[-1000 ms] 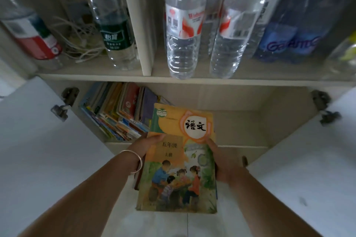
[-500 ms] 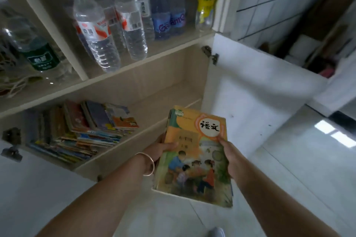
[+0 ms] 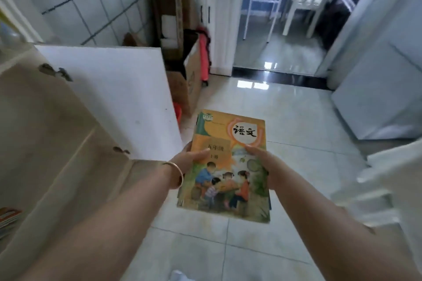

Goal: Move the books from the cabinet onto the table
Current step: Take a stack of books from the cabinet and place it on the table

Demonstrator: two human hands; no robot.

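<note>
A: Grip check. What are you carrying?

B: Book (image 3: 228,166), both hands. My left hand (image 3: 190,158) clamps its left edge, thumb lying across the orange cover, fingers tucked under. My right hand (image 3: 262,162) clamps the right edge the same way, thumb on top. Neither hand slack; both wrapped on the book. A blue edge peeks out below it at the lower right corner, so there may be more than one volume, but I cannot tell.

A: Where is it?

B: In the air over the floor tiles (image 3: 285,143), dead centre of my view, cover up, title end toward 12 o'clock. Touching nothing but my hands.

A: Cabinet?

B: At 9 o'clock. The cabinet (image 3: 45,132) shows its beige side and shelf edge; its white door (image 3: 114,98) stands swung open toward 11 o'clock, hinges visible on its near edge. A few more books (image 3: 9,219) poke in at 8 o'clock, bottom left corner, blurred.

A: Anything else noted?

B: Bangle (image 3: 175,173) on my left wrist. Cardboard boxes (image 3: 185,84) behind the door at 11 o'clock, something red (image 3: 204,57) hanging just beside them. Doorway at 12 to 1 o'clock, with the metal legs of a table (image 3: 262,7) beyond it, well apart from me. White appliance (image 3: 376,86) at 2 o'clock.
</note>
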